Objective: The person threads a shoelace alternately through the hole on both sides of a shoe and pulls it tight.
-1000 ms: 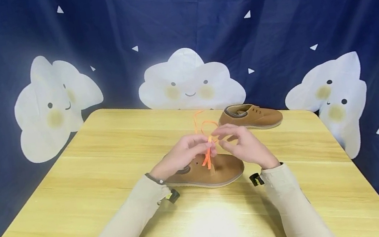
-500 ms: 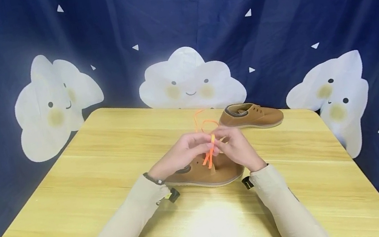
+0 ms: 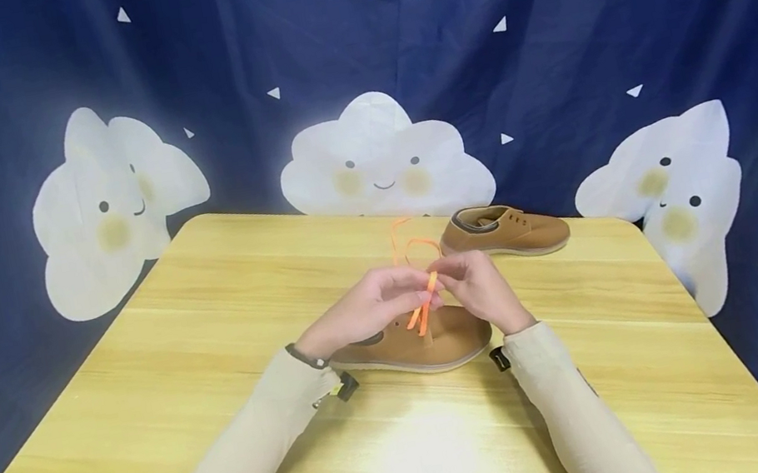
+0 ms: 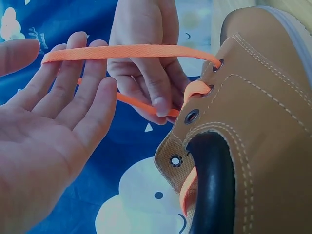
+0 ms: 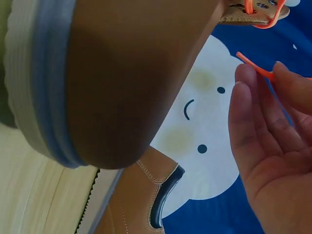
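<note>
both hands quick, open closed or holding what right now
Left hand: open, fingers extended, orange lace looped around them.
Right hand: holding, pinching the orange lace.

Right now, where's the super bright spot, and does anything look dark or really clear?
Head view: white glare washes out the table between the person and the near shoe, and a shadow runs beside the right sleeve; left wrist view: the orange lace looks quite clear; right wrist view: the near shoe's toe looks dark and a bit soft.
</note>
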Action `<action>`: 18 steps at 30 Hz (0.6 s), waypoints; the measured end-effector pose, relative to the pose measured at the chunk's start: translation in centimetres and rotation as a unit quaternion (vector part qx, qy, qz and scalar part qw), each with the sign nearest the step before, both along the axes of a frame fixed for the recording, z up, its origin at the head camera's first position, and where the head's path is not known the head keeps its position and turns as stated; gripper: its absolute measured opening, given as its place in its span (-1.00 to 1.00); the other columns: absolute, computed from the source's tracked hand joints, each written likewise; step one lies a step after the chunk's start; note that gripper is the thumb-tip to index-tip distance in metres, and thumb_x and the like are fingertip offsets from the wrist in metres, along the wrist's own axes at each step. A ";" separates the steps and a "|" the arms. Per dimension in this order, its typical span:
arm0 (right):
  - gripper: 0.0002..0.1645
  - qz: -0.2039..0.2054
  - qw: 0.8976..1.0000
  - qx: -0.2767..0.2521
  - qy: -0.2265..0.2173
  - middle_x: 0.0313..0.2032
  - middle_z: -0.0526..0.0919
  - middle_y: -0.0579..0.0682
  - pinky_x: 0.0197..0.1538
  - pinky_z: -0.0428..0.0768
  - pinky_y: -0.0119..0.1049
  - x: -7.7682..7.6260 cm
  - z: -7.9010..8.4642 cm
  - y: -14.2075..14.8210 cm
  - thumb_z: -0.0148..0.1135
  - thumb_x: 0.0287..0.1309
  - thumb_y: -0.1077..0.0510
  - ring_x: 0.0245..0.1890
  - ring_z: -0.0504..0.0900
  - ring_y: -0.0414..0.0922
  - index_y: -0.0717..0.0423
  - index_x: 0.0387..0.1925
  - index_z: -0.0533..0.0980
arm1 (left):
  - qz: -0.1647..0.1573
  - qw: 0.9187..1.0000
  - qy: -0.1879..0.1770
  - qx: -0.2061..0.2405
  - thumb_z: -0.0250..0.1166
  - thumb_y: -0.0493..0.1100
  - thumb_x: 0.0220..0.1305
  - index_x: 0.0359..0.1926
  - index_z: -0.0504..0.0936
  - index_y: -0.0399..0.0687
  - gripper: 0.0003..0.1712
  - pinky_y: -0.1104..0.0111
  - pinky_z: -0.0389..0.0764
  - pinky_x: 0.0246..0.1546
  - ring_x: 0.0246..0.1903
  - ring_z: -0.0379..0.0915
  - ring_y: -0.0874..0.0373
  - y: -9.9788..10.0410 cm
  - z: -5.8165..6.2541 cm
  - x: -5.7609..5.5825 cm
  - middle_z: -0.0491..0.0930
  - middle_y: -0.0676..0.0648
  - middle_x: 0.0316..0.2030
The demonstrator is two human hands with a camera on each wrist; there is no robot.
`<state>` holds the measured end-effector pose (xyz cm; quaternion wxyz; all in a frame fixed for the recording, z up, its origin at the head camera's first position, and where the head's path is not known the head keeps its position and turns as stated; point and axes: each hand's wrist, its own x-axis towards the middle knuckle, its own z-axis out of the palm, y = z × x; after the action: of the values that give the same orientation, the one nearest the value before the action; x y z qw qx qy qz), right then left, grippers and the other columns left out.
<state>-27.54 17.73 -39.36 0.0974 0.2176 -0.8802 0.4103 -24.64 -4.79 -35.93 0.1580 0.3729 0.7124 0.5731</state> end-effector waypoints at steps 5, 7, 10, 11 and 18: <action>-0.83 -0.015 1.000 -0.013 -0.010 -0.19 0.83 0.21 -0.01 0.72 -0.12 -0.5 -0.2 0.1 0.30 0.28 0.38 -0.12 0.79 0.04 0.30 -0.15 0.74 | -0.004 1.000 0.024 -0.018 0.16 -0.22 0.54 0.20 0.62 -0.23 -0.67 0.20 0.61 -0.10 0.00 0.60 -0.28 0.0 0.0 -0.1 0.72 -0.26 0.07; -0.85 -0.016 0.999 -0.045 -0.018 -0.21 0.82 0.24 -0.09 0.73 -0.24 -0.7 -0.2 0.1 0.31 0.30 0.36 -0.17 0.81 0.00 0.32 -0.15 0.73 | 0.001 0.999 0.040 -0.030 0.16 -0.20 0.55 0.22 0.62 -0.22 -0.65 0.22 0.64 -0.02 0.02 0.62 -0.17 -0.1 0.0 -0.2 0.72 -0.23 0.08; -0.85 -0.009 0.992 -0.116 -0.044 -0.22 0.80 0.33 -0.18 0.75 -0.33 -1.0 -0.2 -0.1 0.30 0.31 0.36 -0.28 0.82 -0.11 0.39 -0.14 0.69 | 0.018 0.996 0.068 -0.048 0.17 -0.16 0.55 0.25 0.62 -0.21 -0.63 0.25 0.62 0.20 0.13 0.65 0.01 -0.3 0.1 -0.4 0.71 -0.15 0.13; -0.84 -0.005 0.989 -0.138 -0.054 -0.22 0.79 0.38 -0.20 0.77 -0.31 -1.0 -0.2 -0.2 0.29 0.32 0.37 -0.32 0.82 -0.15 0.42 -0.13 0.67 | 0.026 0.995 0.080 -0.057 0.16 -0.13 0.56 0.24 0.63 -0.18 -0.63 0.26 0.59 0.26 0.18 0.63 0.06 -0.4 0.1 -0.5 0.71 -0.14 0.15; -0.74 0.019 0.966 -0.215 -0.144 -0.16 0.75 0.46 -0.06 0.77 -0.04 -1.4 -0.9 -1.1 0.32 0.31 0.34 -0.37 0.80 -0.26 0.52 -0.07 0.65 | 0.083 0.971 0.163 -0.152 0.15 -0.10 0.56 0.17 0.67 -0.14 -0.66 0.25 0.71 -0.14 -0.11 0.69 0.02 -2.2 0.0 -1.7 0.73 -0.16 0.07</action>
<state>-28.98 16.65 -40.22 0.0059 0.1471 -0.7715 0.6190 -26.34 -7.03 -35.92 0.0467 0.3724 0.8356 0.4012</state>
